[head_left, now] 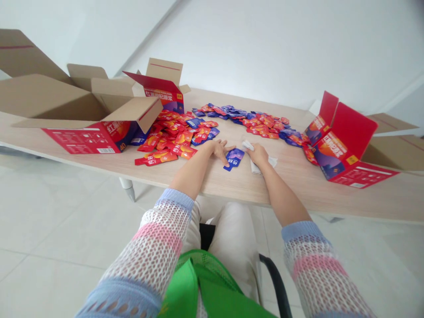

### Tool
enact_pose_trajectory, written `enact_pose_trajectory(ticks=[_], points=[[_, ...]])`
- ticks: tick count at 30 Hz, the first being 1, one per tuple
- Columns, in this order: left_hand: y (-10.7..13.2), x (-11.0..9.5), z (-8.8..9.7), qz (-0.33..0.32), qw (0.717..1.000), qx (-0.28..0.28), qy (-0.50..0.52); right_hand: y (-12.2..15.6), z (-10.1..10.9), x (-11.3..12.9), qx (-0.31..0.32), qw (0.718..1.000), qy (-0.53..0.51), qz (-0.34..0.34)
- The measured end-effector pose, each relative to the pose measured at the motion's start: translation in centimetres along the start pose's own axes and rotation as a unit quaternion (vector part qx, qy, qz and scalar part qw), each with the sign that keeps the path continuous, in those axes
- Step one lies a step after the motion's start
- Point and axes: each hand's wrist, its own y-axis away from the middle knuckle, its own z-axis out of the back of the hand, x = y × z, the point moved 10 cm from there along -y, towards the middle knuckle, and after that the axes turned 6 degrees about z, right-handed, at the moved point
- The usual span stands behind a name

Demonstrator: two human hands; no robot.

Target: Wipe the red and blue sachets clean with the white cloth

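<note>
My left hand (215, 150) lies flat on the light wood table (298, 194), its fingers spread. Its fingertips touch the edge of a blue sachet (234, 158) printed with white characters. My right hand (257, 154) rests on a crumpled white tissue or cloth (263, 162), and its fingers are partly hidden. A heap of red and yellow sachets (168, 137) lies left of my hands. Beyond them, a loose band of mixed red and blue sachets (245, 118) runs across the table.
Open red cartons with tan cardboard flaps stand at both ends: one at left (89, 138), a smaller one behind it (164, 90), another at right (344, 145). A green bag (198, 287) lies on my lap. A black chair arm (276, 282) shows below the table.
</note>
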Motion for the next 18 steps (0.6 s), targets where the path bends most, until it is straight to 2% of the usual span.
enact_pose_trajectory(ticks=[3, 5, 9, 12, 14, 18], points=[[-0.3, -0.1, -0.1, -0.006, 1.0, 0.002, -0.003, -0.1, 1.2, 0.0, -0.054, 0.995, -0.076, 0.038], [-0.7, 0.2, -0.1, -0.005, 1.0, 0.004, -0.015, 0.4, 1.6, 1.1, -0.063, 0.984, -0.142, 0.081], [-1.4, 0.7, -0.3, 0.001, 1.0, 0.007, -0.026, 2.1, 1.0, 5.3, -0.008, 0.955, -0.234, 0.18], [-1.4, 0.7, -0.4, 0.004, 1.0, 0.003, -0.014, 3.4, -0.8, 8.8, 0.066, 0.944, -0.208, 0.248], [-1.2, 0.6, -0.3, 0.006, 1.0, -0.009, -0.012, 3.4, -1.7, 9.3, 0.079, 0.953, -0.16, 0.244], [-0.7, 0.3, -0.3, 0.01, 1.0, -0.016, -0.019, 1.8, -2.1, 7.6, 0.058, 0.98, -0.086, 0.172]])
